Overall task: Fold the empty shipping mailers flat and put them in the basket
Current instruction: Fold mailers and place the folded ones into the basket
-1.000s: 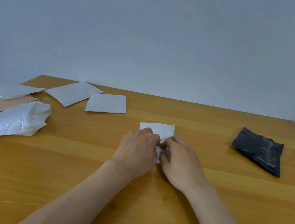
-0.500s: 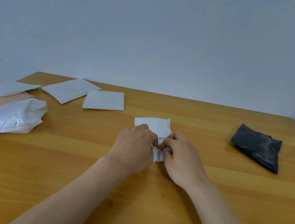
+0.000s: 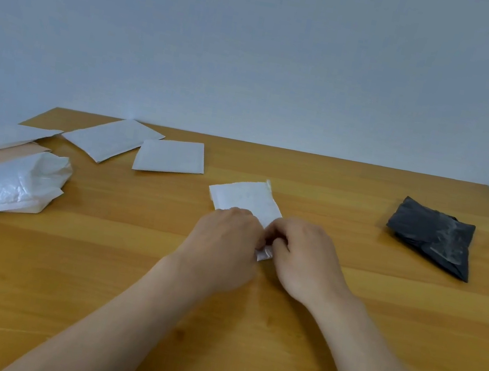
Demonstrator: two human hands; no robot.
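wooden table [image 3: 124, 278]: both hands [image 3: 226, 247] pinch white mailer's [image 3: 247, 198] near edge.

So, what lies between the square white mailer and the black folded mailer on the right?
The small white mailer, held by the left hand and the right hand, lies there in the head view; otherwise only bare table.

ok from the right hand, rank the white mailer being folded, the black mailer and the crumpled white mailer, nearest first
1. white mailer being folded: centre, pinched by the right hand
2. black mailer: off to the right
3. crumpled white mailer: far left
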